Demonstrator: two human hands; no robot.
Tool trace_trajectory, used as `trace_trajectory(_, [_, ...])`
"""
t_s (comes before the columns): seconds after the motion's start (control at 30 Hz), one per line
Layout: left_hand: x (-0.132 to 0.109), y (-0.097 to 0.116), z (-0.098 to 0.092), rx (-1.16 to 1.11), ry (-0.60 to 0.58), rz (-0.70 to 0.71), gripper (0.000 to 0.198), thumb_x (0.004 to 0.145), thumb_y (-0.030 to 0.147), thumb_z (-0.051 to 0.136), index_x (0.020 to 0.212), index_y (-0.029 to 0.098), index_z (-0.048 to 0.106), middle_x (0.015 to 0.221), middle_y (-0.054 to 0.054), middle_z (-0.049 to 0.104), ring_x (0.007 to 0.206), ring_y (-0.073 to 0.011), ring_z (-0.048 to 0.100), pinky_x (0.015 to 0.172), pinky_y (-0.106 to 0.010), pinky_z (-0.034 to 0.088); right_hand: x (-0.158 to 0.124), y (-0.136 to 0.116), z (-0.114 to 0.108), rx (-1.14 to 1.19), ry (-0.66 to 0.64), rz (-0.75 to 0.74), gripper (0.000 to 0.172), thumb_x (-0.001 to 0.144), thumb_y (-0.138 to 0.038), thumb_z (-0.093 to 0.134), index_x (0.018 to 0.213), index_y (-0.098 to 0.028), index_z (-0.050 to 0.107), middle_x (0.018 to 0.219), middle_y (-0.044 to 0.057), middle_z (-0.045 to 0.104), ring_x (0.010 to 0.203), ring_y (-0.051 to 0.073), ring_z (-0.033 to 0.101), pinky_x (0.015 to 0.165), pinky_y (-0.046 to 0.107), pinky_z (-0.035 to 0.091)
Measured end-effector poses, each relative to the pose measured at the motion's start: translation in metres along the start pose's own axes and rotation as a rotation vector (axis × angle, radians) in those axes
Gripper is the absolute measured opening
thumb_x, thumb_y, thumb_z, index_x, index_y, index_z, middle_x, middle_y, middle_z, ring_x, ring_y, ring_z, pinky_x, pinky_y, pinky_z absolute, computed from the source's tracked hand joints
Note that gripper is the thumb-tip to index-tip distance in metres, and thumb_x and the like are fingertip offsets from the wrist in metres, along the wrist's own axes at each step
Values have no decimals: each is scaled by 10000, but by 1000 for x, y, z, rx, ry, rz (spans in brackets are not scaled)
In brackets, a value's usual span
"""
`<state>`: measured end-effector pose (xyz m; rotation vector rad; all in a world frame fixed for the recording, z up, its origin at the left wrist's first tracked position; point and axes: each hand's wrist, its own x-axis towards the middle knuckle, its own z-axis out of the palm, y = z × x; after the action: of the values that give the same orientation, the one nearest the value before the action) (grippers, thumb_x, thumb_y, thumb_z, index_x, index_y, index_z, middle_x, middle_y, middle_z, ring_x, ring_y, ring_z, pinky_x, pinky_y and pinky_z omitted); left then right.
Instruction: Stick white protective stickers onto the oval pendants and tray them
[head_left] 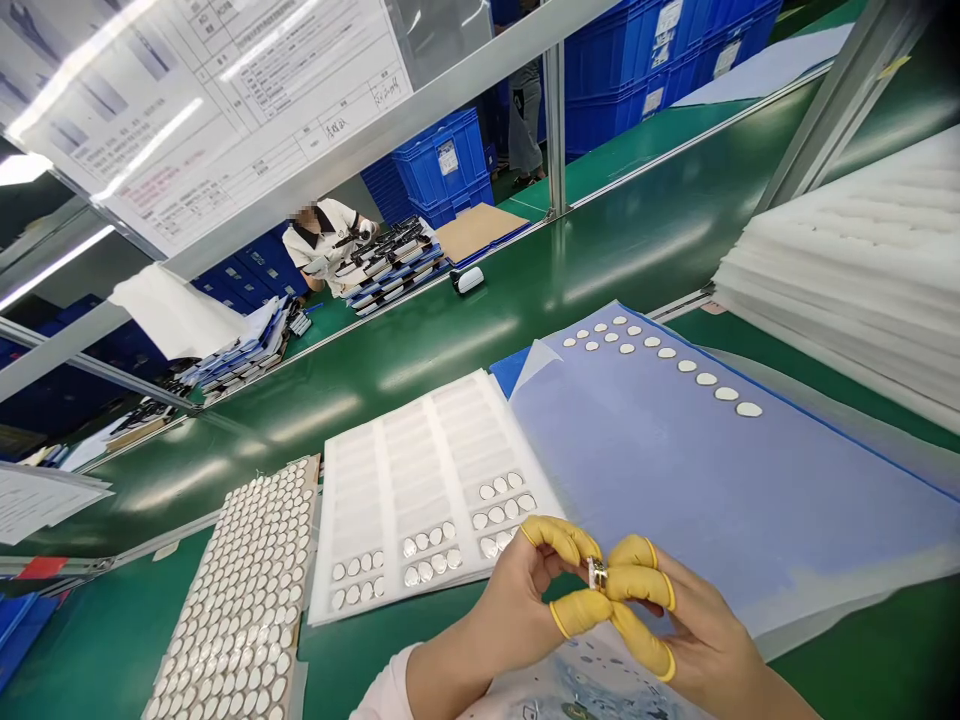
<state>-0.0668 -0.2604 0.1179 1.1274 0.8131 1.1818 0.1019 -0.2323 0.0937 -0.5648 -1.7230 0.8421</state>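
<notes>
My left hand [517, 610] and my right hand [682, 620] both wear yellow finger cots. Their fingertips pinch a small metal part [597, 573] from either side, and the fingers hide most of it. Just beyond my left hand lies a white plastic tray [435, 480] with rows of pockets, and silver discs fill some of its nearest pockets. Left of that is a sheet [247, 600] covered in rows of pale round discs. To the right, small white oval pads sit in a curved line on a pale blue sheet [675, 470], which lies beyond and beside my right hand.
A green workbench [420, 360] runs across the view, with a tall stack of white foam sheets [847, 270] at right. Farther off, a seated person [322, 240] works behind a glass-like panel beside stacked items. Blue crates [442, 160] stand behind, and a printed instruction sheet [202, 90] hangs above.
</notes>
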Motion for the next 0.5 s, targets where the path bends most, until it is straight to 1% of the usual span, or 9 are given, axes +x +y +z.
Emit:
trace_trajectory(0.07, [-1, 0, -3, 31, 4, 34, 368, 813, 321, 793, 995, 215, 490, 1032, -63, 570, 931, -148, 573, 879, -331, 487, -4, 5, 0, 30, -1, 15, 209, 897, -120, 592, 943, -308, 669, 706, 1, 544, 561, 149, 481, 463, 249, 379])
trace_trajectory(0.1, [-2, -1, -5, 76, -3, 59, 376, 827, 317, 777, 1044, 221, 485, 1060, -70, 570, 961, -157, 573, 905, -347, 483, -5, 7, 0, 47, 26, 45, 168, 920, -168, 594, 951, -311, 675, 720, 6, 554, 567, 152, 484, 468, 251, 391])
trace_trajectory(0.13, [-3, 0, -7, 145, -12, 94, 378, 846, 313, 753, 1092, 225, 479, 1084, -78, 568, 996, -170, 570, 937, -369, 476, -5, 8, 1, 59, 57, 94, 121, 944, -227, 588, 942, -310, 677, 731, 10, 563, 579, 157, 492, 481, 255, 408])
trace_trajectory(0.17, [-4, 1, -9, 230, -23, 133, 374, 867, 307, 723, 1134, 228, 473, 1102, -86, 564, 1025, -183, 564, 964, -392, 467, -5, 9, 1, 72, 78, 160, 120, 966, -293, 574, 904, -302, 676, 731, 13, 566, 592, 162, 503, 502, 260, 425])
trace_trajectory(0.23, [-5, 5, -12, 425, -41, 203, 339, 905, 269, 654, 1182, 232, 463, 1117, -95, 557, 1053, -204, 551, 985, -421, 459, -2, 8, 3, 118, 51, 323, 281, 990, -410, 530, 779, -270, 652, 709, 12, 557, 617, 170, 521, 556, 275, 457])
trace_trajectory(0.3, [-5, 10, -15, 603, -59, 252, 311, 918, 204, 599, 1194, 239, 459, 1100, -92, 552, 1038, -208, 542, 960, -413, 472, 2, 6, 5, 205, -49, 480, 422, 987, -509, 489, 689, -237, 615, 697, 12, 540, 639, 176, 521, 611, 295, 485])
trace_trajectory(0.33, [-5, 12, -16, 674, -72, 275, 319, 915, 171, 582, 1197, 245, 455, 1088, -88, 551, 1027, -208, 539, 942, -403, 480, 3, 5, 6, 253, -90, 542, 461, 979, -547, 479, 671, -227, 604, 702, 11, 528, 650, 177, 512, 636, 304, 496])
trace_trajectory(0.4, [-4, 14, -17, 777, -102, 321, 368, 899, 119, 568, 1214, 257, 436, 1071, -87, 547, 1015, -211, 535, 918, -388, 497, 7, 3, 9, 326, -126, 627, 485, 952, -597, 489, 672, -216, 598, 713, 7, 500, 667, 177, 489, 659, 312, 503])
trace_trajectory(0.5, [-2, 11, -19, 859, -128, 379, 455, 878, 74, 555, 1258, 267, 396, 1070, -96, 547, 1029, -224, 538, 918, -399, 516, 9, 3, 13, 397, -163, 682, 461, 914, -604, 550, 678, -210, 593, 727, 6, 485, 685, 176, 472, 638, 303, 494])
